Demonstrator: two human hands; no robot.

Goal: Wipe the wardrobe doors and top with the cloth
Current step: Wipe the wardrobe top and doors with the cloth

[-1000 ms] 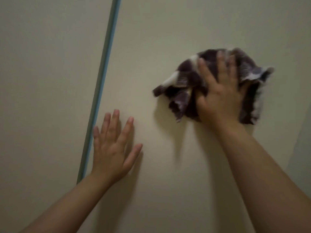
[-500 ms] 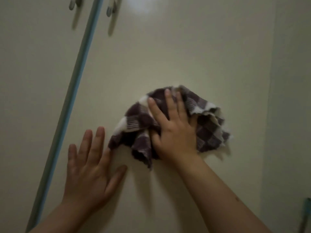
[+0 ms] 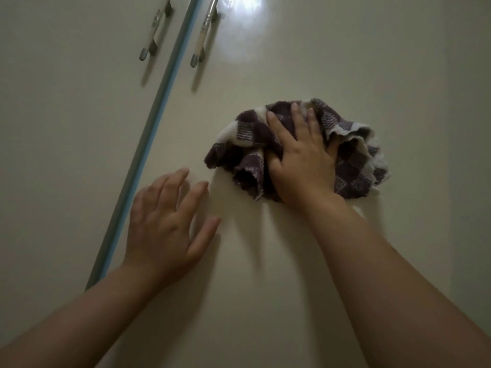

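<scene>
The cloth [image 3: 356,168], a purple-and-white check, is bunched against the right wardrobe door [image 3: 265,274], just right of the frame's centre. Your right hand [image 3: 303,160] lies flat on it with the fingers straight, pressing rather than gripping. Your left hand [image 3: 164,224] is spread and holds nothing, low and left of the cloth. It is blurred, so I cannot tell whether the palm touches the door.

The main risk, as I judge it, is the cloth slipping. Nothing pins it but your palm, so a quick stroke or a lighter press could let it slide out and drop. Loose folds hang off the lower left and the right edge. They probably wipe little, so you may leave unwiped strips between passes. If the left hand does rest on the door, it may leave prints on a finish this shiny.

Towards the upper left, the cloth could catch on the right handle [image 3: 203,35] if you sweep that way.

The doors are pale cream and glossy, with a bright glare [image 3: 239,11] at top centre. A blue-grey strip [image 3: 156,123] runs diagonally between this door and the left door [image 3: 66,142], which carries its own handle [image 3: 152,35]. A plain pale panel [image 3: 470,155] fills the right edge. The light is dim.
</scene>
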